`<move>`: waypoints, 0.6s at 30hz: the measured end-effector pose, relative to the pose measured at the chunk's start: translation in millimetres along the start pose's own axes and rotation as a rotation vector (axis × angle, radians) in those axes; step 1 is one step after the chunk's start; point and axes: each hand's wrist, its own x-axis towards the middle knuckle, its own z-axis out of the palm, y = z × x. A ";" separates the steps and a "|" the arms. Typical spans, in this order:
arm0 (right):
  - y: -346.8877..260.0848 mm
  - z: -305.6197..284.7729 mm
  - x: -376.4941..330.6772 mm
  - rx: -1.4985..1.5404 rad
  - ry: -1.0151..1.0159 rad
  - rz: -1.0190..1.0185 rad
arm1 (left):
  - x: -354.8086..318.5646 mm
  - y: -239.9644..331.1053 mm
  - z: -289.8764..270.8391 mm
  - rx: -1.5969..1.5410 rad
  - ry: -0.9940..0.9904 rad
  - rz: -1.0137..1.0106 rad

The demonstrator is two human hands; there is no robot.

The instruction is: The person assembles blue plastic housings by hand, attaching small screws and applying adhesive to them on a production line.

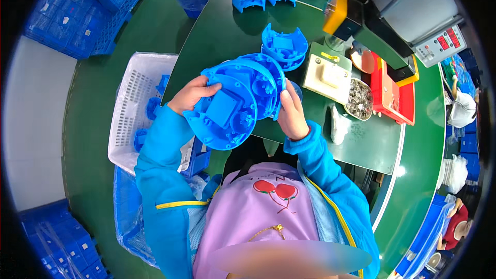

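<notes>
Gripping blue shells (223, 109) mid-frame, left hand (194, 94) and right hand (293, 114) curl around opposite sides near the table (217, 39) edge, green surface stretching above. Left, a white basket (124, 119) holds blue pieces (153, 108); right, a bowl (361, 118) holds small bits (359, 96).

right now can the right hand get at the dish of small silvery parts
Probably yes, once freed: the right hand grips blue plastic housings, but the dish lies to its right, its top uncovered.

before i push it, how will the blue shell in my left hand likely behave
The blue shell looks like moulded plastic, so it's probably stiff. Its thin walls and open hollow suggest it is light. Its rounded outline might let it rock, though its underside is hidden.
</notes>
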 end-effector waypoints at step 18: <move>-31.9 -44.9 -70.6 -0.003 0.396 -0.201 | 164.5 119.4 -117.0 0.517 -0.025 -0.174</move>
